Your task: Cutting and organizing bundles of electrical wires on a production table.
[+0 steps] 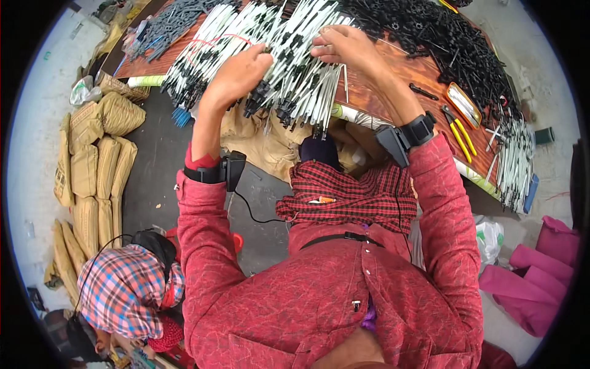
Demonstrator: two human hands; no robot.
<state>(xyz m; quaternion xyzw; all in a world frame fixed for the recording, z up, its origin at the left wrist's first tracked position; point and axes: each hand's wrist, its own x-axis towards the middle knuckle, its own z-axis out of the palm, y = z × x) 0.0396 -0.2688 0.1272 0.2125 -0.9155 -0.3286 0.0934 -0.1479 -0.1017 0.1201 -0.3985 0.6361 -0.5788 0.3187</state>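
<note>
A wide heap of thin white rods [307, 92] with black plastic end fittings lies at the table's near edge. My left hand [241, 75] is over the middle of this heap, its fingers bent and drawn together beside the black fittings. What it holds, if anything, is hidden. To its right, my right hand [347, 48] hangs over the rods with fingers loosely curved and apart, and nothing shows in it. A thin red strand [230, 37] runs across the rods left of centre.
Black plastic parts [424, 27] cover the table's far right; grey parts [175, 31] lie far left. Yellow-handled pliers [460, 132], an orange case [462, 104] and another rod bundle [515, 160] sit at right. Brown sacks [86, 166] and a person in checked cloth [126, 289] are at left.
</note>
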